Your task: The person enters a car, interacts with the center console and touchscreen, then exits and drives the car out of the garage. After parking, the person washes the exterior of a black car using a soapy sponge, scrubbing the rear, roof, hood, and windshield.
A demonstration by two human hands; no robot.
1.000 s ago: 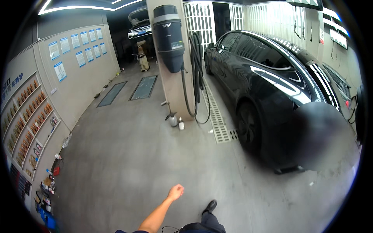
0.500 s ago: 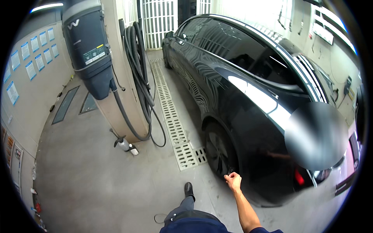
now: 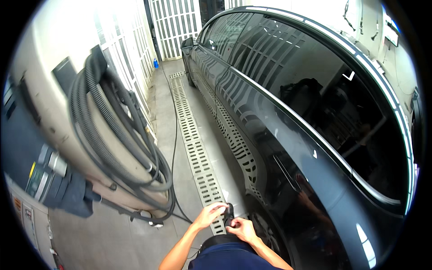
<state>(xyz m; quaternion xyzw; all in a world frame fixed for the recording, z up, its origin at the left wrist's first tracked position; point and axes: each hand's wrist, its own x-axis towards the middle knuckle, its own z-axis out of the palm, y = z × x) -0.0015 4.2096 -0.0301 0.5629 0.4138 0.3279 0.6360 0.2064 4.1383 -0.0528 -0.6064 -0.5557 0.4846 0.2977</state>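
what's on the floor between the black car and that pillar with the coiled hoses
In the head view, a long slotted drain grate runs along the grey floor between the black car and the coiled hoses, with a thin black cable beside it.

- A small black object (image 3: 229,211), apparently matt plastic, is held between the bare left hand (image 3: 209,215) and right hand (image 3: 243,229).
- The black car (image 3: 288,135) is finished in glossy, mirror-smooth paint, in which the grille and ceiling lights are reflected.
- Its side windows (image 3: 342,103) are of dark, shiny glass, edged by a bright polished metal trim strip (image 3: 292,112).
- The floor drain grate (image 3: 193,144) is seen as pale slotted metal, dull in finish.
- The coiled hoses (image 3: 103,130) are of ribbed, matt dark rubber or plastic.
- The floor (image 3: 103,234) is a smooth grey surface with a slight sheen.
- The pillar (image 3: 54,112) behind the hoses is smooth, cream and matt.
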